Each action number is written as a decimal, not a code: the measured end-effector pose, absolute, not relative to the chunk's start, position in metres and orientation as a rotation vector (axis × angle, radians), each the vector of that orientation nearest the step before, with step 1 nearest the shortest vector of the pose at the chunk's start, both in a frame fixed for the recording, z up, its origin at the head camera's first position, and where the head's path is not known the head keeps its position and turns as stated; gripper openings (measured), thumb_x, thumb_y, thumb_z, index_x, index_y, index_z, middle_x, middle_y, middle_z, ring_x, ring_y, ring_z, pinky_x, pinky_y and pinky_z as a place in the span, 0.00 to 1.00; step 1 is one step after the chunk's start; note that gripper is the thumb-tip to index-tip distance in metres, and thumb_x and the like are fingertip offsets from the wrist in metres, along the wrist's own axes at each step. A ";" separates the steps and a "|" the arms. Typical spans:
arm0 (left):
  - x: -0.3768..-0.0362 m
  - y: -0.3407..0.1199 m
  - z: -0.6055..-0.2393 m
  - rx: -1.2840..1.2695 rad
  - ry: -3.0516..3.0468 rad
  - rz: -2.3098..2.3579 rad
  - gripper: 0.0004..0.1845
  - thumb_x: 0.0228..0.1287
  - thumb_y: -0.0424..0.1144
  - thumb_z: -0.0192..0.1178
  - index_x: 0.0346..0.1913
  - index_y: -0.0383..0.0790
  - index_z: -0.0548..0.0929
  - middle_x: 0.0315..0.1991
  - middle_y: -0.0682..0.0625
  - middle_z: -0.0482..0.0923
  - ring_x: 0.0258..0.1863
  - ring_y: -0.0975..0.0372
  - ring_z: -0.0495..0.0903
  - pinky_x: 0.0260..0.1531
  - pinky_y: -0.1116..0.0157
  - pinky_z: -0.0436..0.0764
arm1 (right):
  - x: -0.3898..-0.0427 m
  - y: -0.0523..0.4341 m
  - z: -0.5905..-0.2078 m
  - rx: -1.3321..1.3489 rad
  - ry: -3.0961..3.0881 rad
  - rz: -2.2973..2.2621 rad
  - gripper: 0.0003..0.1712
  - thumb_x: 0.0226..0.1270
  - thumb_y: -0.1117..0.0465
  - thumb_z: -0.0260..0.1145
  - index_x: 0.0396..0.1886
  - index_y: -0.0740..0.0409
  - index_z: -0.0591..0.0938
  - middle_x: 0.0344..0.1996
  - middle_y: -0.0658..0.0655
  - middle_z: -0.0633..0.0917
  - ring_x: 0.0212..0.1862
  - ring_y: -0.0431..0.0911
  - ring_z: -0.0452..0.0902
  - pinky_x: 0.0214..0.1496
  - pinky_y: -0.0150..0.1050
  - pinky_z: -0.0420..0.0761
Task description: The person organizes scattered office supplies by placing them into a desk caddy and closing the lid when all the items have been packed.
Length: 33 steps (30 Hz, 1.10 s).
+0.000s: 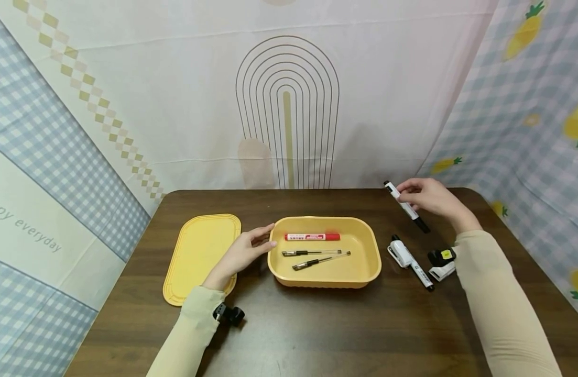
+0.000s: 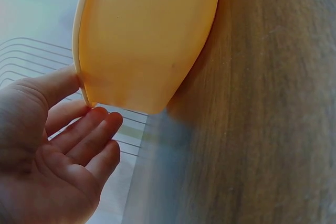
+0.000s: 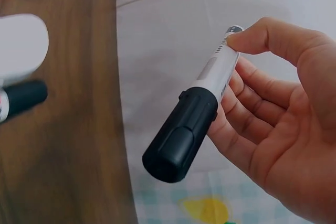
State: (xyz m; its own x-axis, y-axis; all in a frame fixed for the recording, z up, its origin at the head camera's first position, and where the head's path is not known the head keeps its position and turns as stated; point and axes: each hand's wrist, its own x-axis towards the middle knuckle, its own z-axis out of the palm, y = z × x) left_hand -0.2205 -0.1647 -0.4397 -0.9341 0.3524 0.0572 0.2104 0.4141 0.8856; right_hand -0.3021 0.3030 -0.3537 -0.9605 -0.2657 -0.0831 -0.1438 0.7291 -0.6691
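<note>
Right hand (image 1: 427,199) is seen gripping a black-capped marker (image 1: 406,207) above the surface (image 1: 317,324), while the yellow tray (image 1: 324,253) is touched by the open left hand (image 1: 243,254).

Three markers (image 1: 312,236) (image 1: 405,206) (image 1: 411,262), two pens (image 1: 311,253) (image 1: 320,260), one tray (image 1: 364,272), one lid (image 1: 199,256).

A: Dark brown wooden table (image 1: 317,335): visible grain, low satin sheen. Yellow rectangular plastic tray (image 1: 371,262): smooth, matt, slightly translucent at the wall in the left wrist view.

B: Flat yellow plastic lid (image 1: 199,251), same matt finish. White-barrelled plastic marker with black cap (image 3: 194,114): barrel glossy, cap duller, smooth.

A: Red plastic marker (image 1: 312,236) in the tray, glossy, with a paper-like label. Backdrop of printed cloth (image 1: 175,104), matt, faintly creased.

B: Pale cream cloth sleeves (image 1: 496,293), soft, matt.
</note>
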 end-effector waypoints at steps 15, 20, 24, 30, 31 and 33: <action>-0.218 -0.166 -0.439 0.470 2.506 1.573 0.31 0.71 0.39 0.64 0.73 0.36 0.70 0.70 0.42 0.70 0.65 0.50 0.75 0.63 0.53 0.74 | -0.299 0.266 -0.336 -0.461 2.740 -1.119 0.22 0.73 0.54 0.65 0.59 0.64 0.80 0.46 0.62 0.82 0.40 0.49 0.78 0.36 0.36 0.84; -0.217 -0.166 -0.439 0.453 2.495 1.578 0.31 0.71 0.39 0.65 0.73 0.37 0.70 0.70 0.42 0.70 0.65 0.51 0.75 0.63 0.53 0.74 | -0.301 0.254 -0.333 -0.495 2.725 -1.160 0.22 0.72 0.55 0.66 0.58 0.64 0.81 0.45 0.62 0.83 0.40 0.48 0.79 0.36 0.36 0.83; -0.218 -0.164 -0.439 0.449 2.499 1.572 0.31 0.71 0.39 0.64 0.73 0.39 0.70 0.70 0.43 0.71 0.64 0.52 0.76 0.62 0.54 0.76 | -0.304 0.248 -0.332 -0.513 2.710 -1.192 0.21 0.72 0.56 0.66 0.57 0.65 0.81 0.44 0.62 0.83 0.39 0.47 0.78 0.36 0.35 0.84; -0.220 -0.164 -0.441 0.464 2.508 1.569 0.31 0.71 0.39 0.65 0.73 0.38 0.70 0.70 0.43 0.71 0.63 0.51 0.77 0.62 0.54 0.76 | -0.307 0.235 -0.331 -0.556 2.675 -1.236 0.20 0.71 0.58 0.67 0.56 0.66 0.81 0.42 0.62 0.83 0.39 0.48 0.78 0.36 0.37 0.84; -0.220 -0.165 -0.441 0.469 2.512 1.565 0.31 0.71 0.40 0.65 0.73 0.38 0.70 0.69 0.43 0.72 0.63 0.51 0.77 0.62 0.54 0.76 | -0.307 0.233 -0.330 -0.561 2.675 -1.234 0.20 0.71 0.57 0.67 0.56 0.65 0.81 0.42 0.61 0.82 0.39 0.48 0.78 0.36 0.36 0.84; -0.221 -0.165 -0.441 0.472 2.516 1.562 0.31 0.70 0.40 0.65 0.73 0.38 0.70 0.69 0.42 0.72 0.63 0.51 0.77 0.62 0.54 0.76 | -0.308 0.230 -0.329 -0.555 2.677 -1.238 0.20 0.71 0.57 0.67 0.56 0.65 0.81 0.42 0.61 0.82 0.40 0.49 0.77 0.36 0.36 0.83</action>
